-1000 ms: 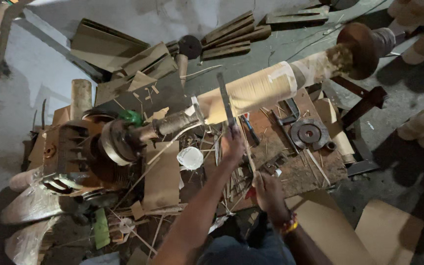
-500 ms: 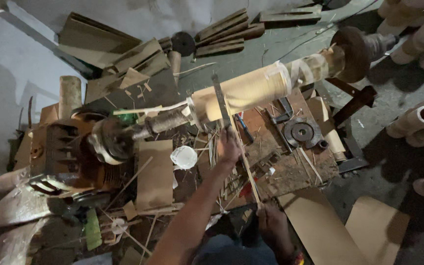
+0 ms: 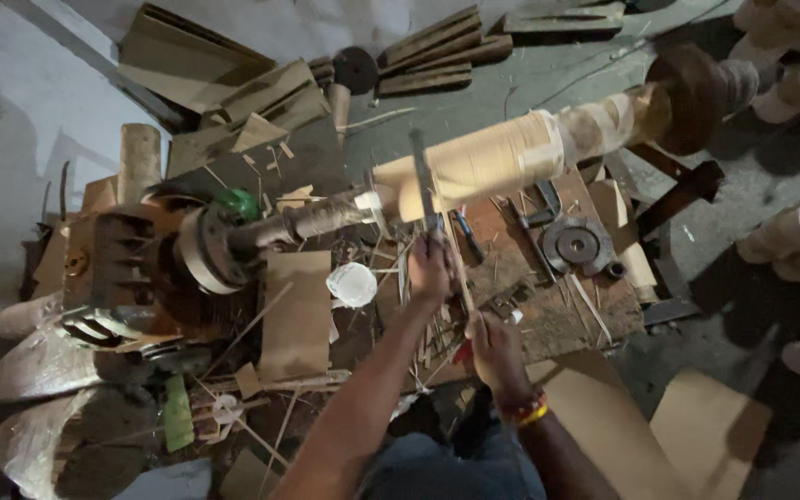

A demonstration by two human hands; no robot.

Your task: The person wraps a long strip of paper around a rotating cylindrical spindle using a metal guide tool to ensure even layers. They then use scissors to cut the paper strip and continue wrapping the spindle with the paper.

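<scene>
Since a second ago my left hand (image 3: pixel 430 268) has stayed wrapped around the long chisel (image 3: pixel 425 181), its tip resting at twelve o'clock on the pale turned cylinder (image 3: pixel 474 167), while my right hand (image 3: pixel 493 347) has closed on its handle, steadying the cut.

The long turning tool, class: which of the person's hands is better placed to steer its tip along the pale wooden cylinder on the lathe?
Probably the left hand. It grips the long turning tool nearest the wooden cylinder; the right hand holds the handle end, farther back.
</scene>
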